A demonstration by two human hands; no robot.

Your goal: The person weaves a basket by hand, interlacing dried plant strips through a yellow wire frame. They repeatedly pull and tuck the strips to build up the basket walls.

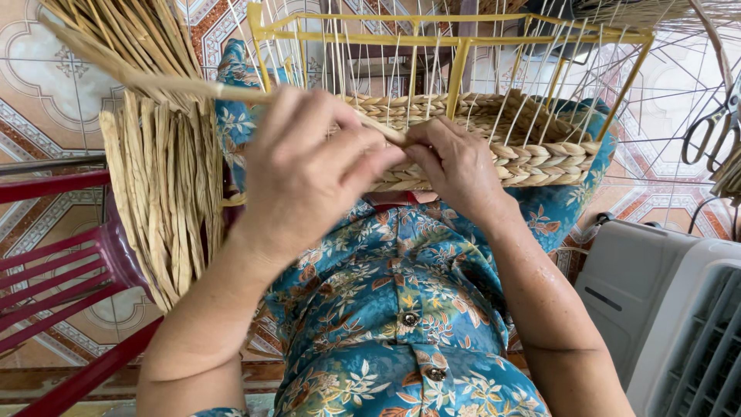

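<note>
A half-woven basket (532, 150) rests on my lap, with braided straw rows at the bottom of a yellow wire frame (457, 69). My left hand (305, 174) pinches a long dried straw strand (185, 86) that runs up to the left. My right hand (455, 162) grips the same strand's end against the basket's woven near wall. Both hands meet in front of the weave.
A bundle of dried straw (166, 185) hangs over a red plastic chair (69, 270) at the left. Scissors (714, 127) lie at the right edge. A white fan or cooler housing (671, 309) stands at the lower right. Patterned floor tiles lie beneath.
</note>
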